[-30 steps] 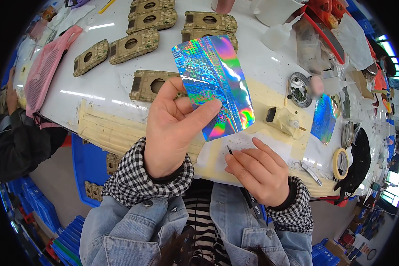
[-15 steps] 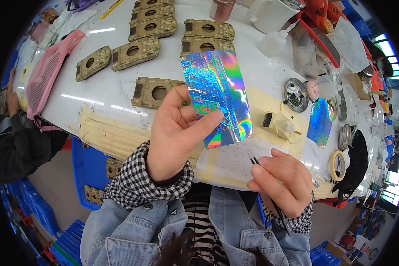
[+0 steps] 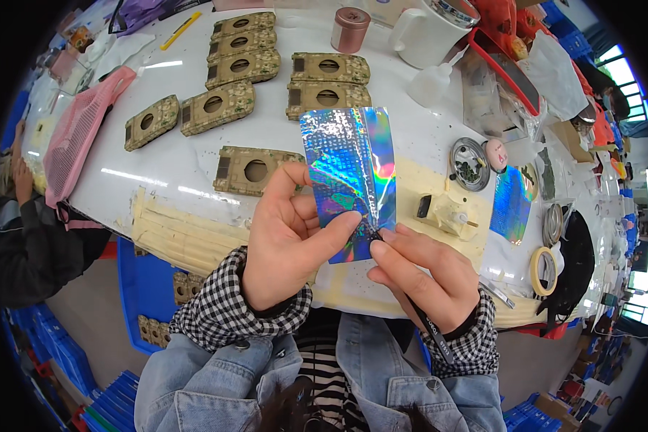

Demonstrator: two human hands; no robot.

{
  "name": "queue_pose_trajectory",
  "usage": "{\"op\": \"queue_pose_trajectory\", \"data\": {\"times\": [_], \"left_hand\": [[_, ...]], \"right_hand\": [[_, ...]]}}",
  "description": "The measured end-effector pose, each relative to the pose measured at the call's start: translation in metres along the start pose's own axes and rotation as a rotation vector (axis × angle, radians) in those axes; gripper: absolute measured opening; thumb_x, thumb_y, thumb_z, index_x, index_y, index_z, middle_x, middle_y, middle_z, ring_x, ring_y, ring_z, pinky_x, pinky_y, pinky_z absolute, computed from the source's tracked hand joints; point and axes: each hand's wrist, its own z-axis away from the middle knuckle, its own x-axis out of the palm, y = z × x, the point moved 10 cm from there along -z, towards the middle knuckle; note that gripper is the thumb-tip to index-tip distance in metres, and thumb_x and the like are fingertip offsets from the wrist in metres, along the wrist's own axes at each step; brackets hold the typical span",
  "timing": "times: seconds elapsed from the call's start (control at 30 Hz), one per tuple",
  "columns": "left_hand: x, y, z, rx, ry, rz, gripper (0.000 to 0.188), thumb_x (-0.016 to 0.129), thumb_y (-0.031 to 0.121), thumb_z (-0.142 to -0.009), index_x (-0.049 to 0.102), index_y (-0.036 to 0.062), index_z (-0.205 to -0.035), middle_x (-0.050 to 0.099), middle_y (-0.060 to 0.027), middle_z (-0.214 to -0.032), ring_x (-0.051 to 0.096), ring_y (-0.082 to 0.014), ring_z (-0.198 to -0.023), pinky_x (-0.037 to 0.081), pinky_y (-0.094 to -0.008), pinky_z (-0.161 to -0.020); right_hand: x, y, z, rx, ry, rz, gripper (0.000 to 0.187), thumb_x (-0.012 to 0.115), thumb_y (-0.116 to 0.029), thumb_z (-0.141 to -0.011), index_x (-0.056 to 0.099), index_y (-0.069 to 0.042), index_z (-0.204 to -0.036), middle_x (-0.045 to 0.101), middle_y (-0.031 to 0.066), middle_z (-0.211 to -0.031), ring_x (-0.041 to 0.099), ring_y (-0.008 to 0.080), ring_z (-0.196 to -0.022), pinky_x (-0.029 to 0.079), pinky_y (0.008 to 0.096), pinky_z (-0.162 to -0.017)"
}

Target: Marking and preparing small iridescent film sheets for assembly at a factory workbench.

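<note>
My left hand (image 3: 284,230) grips a shiny holographic sheet (image 3: 345,155) by its left side, thumb pressed on its face. Dense rows of small marks cover the sheet. In my right hand (image 3: 432,277) is a pair of black tweezers (image 3: 433,333), with the fingers pinched near the tips. Those fingers meet the sheet's lower right part, close to my left thumb. The tweezer tips are hard to make out there. Behind the left hand lies a camouflage-painted tank hull part (image 3: 230,169) with a round hole.
More camouflage hull parts (image 3: 241,68) stand farther back. To the right are a taped block (image 3: 450,214), a round metal tin (image 3: 469,164), a second holographic sheet (image 3: 511,205) and a tape roll (image 3: 544,271). A white mug (image 3: 425,36) stands at the back; a blue tray (image 3: 140,288) sits below the table edge.
My right hand has moved up and left with the tweezers, from beside the sheet onto its lower right part. The sheet now stands more upright, and the whole view has shifted slightly.
</note>
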Motion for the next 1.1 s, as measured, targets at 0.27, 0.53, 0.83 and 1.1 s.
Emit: {"op": "queue_pose_trajectory", "data": {"times": [0.27,0.53,0.83,1.1], "left_hand": [[0.0023,0.003,0.0,0.067,-0.014,-0.014,0.041,0.062,-0.007,-0.086,0.037,0.0031,-0.116,0.067,-0.0139,-0.103,0.065,-0.0143,-0.096,0.053,-0.027,-0.084],[0.0035,0.0062,0.0015,0.103,-0.016,-0.013,0.04,0.062,-0.007,-0.085,0.037,0.0031,-0.115,0.067,-0.0145,-0.105,0.065,-0.0145,-0.097,0.053,-0.0271,-0.085],[0.0034,0.0084,0.003,0.131,-0.002,-0.02,0.039,0.062,-0.008,-0.085,0.037,0.0027,-0.114,0.067,-0.0146,-0.106,0.065,-0.0147,-0.097,0.053,-0.0274,-0.084],[0.0036,0.0054,0.0006,0.089,-0.005,-0.034,0.039,0.061,-0.007,-0.086,0.037,0.0025,-0.114,0.067,-0.0141,-0.104,0.065,-0.0143,-0.097,0.053,-0.0271,-0.084]], "right_hand": [[0.0003,0.0005,0.0003,0.013,-0.001,-0.008,0.036,0.078,-0.01,-0.072,0.068,0.0,-0.106,0.064,0.0126,-0.095,0.069,0.0262,-0.083,0.06,0.036,-0.075],[-0.0006,0.0008,-0.0003,0.032,-0.013,-0.01,0.038,0.078,-0.009,-0.072,0.067,0.0,-0.107,0.065,0.0125,-0.095,0.069,0.026,-0.083,0.06,0.0365,-0.076],[-0.0001,0.0039,0.001,0.073,0.004,-0.035,0.038,0.079,-0.009,-0.071,0.068,-0.001,-0.107,0.066,0.012,-0.094,0.069,0.0252,-0.083,0.06,0.0335,-0.072],[-0.0027,0.0043,0.0026,0.08,0.009,-0.055,0.038,0.079,-0.01,-0.072,0.068,-0.001,-0.107,0.066,0.013,-0.095,0.069,0.0252,-0.082,0.06,0.0337,-0.073]]}}
